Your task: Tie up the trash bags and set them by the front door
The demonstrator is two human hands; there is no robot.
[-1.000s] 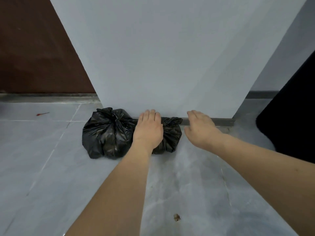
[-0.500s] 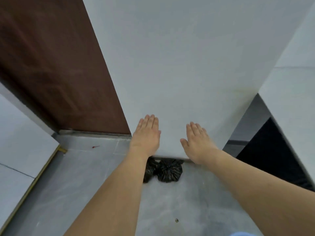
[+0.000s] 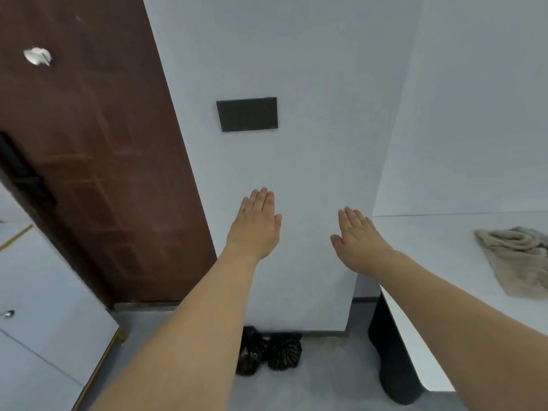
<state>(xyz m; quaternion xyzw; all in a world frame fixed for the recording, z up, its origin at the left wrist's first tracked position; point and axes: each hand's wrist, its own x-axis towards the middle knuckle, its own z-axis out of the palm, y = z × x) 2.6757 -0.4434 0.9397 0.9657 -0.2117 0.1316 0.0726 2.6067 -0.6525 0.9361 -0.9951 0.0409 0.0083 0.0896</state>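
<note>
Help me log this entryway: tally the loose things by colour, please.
Black: 2, the left trash bag and the right trash bag on the floor by the wall.
Beige: 1, the crumpled cloth on the white table.
Total: 3.

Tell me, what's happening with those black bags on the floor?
A person has both hands out flat and empty, the left hand and the right hand, touching nothing. Two tied black trash bags sit side by side on the floor at the foot of the white wall, beside the brown door.
</note>
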